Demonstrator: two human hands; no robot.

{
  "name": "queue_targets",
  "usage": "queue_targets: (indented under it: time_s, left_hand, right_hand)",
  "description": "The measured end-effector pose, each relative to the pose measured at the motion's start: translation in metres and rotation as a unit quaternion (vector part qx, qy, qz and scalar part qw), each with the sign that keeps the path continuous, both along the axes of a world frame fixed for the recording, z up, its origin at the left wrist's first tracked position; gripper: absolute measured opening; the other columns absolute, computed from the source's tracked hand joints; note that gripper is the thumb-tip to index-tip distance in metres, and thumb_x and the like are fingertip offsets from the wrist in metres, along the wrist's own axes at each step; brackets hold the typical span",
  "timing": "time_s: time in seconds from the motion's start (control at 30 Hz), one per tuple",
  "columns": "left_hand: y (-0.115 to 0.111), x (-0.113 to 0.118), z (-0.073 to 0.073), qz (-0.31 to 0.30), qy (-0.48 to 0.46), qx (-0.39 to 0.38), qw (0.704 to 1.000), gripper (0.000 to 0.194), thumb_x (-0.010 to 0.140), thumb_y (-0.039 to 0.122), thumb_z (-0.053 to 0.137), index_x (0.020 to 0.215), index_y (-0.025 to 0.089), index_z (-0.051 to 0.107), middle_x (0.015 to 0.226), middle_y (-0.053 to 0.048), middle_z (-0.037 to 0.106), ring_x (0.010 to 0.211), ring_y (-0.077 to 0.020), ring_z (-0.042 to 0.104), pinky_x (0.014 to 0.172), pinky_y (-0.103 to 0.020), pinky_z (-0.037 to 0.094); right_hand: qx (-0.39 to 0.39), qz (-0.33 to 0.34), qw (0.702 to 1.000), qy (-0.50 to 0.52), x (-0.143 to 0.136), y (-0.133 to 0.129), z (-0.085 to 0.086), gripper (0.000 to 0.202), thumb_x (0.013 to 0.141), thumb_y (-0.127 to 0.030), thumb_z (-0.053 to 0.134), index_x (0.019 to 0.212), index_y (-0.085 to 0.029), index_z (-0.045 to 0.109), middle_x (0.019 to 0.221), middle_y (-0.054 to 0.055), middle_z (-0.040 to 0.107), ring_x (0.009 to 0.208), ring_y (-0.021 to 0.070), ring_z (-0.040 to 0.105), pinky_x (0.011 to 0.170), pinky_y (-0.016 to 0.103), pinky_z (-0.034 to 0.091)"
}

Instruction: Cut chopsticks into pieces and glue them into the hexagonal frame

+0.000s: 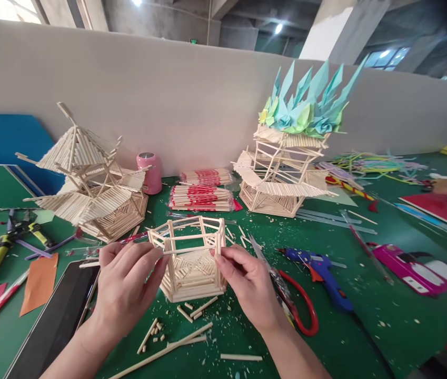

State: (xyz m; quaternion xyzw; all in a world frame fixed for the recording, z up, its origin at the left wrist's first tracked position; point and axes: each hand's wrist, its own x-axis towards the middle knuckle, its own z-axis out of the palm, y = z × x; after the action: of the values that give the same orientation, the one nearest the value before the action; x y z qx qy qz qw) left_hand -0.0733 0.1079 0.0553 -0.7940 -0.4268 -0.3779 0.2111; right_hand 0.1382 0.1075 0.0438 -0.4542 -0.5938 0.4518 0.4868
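the left hand (126,287) pinches a slim wooden stick (189,251) between thumb and forefinger, other fingers curled; a pale end juts out at nine o'clock, probably the same stick. the right hand (249,284) has thumb and forefinger closed at the near right corner of the hexagonal stick frame (197,292) — whether on stick or post, one cannot tell. the stick lies level across the frame's near side, the two-handed hold seemingly keeping it straight. from the frame, one blue glue gun (318,263) lies at three o'clock and one pair of red-handled scissors (302,326) at four — likely for easy reach. two stick pavilions stand behind, one (89,205) at ten o'clock, one (270,195) at one; two stick packs (203,198) lie at twelve.
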Motion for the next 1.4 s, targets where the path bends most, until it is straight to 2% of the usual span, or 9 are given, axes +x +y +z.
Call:
queue_targets:
  time_s: [0.4, 1.1, 1.4]
  left_hand:
    - [-0.0050, 0.0046, -0.0006, 0.020, -0.025, -0.011, 0.999, 0.009, 0.083, 0.012, 0.060, 0.081, 0.019, 0.054, 0.074, -0.002, 0.065, 0.061, -0.0159, 0.061, 0.066, -0.035, 0.035]
    - [-0.0074, 0.0049, -0.0002, 0.010, -0.029, -0.017, 0.999, 0.010, 0.083, 0.009, 0.059, 0.082, 0.018, 0.054, 0.073, -0.002, 0.064, 0.063, -0.0160, 0.061, 0.065, -0.035, 0.035]
    - [-0.0070, 0.0045, -0.0028, 0.010, -0.040, -0.018, 0.999, 0.010, 0.083, 0.011, 0.060, 0.082, 0.019, 0.055, 0.074, -0.002, 0.064, 0.063, -0.0160, 0.061, 0.066, -0.036, 0.035]
  right_hand:
    - [-0.004, -0.005, 1.000, -0.014, 0.0000, -0.0015, -0.0015, 0.024, 0.085, -0.036, 0.055, 0.082, -0.017, 0.070, 0.072, 0.001, 0.050, 0.062, 0.0127, 0.047, 0.049, 0.024, 0.039]
    - [-0.007, -0.007, 1.000, -0.019, 0.0007, -0.0052, 0.0010, 0.025, 0.085, -0.038, 0.055, 0.075, -0.017, 0.065, 0.069, -0.001, 0.044, 0.057, 0.0113, 0.042, 0.048, 0.024, 0.037]
    - [0.004, -0.017, 1.000, -0.019, -0.0002, -0.0049, 0.0017, 0.025, 0.084, -0.038, 0.056, 0.079, -0.017, 0.069, 0.070, 0.001, 0.051, 0.059, 0.0129, 0.048, 0.049, 0.024, 0.041]
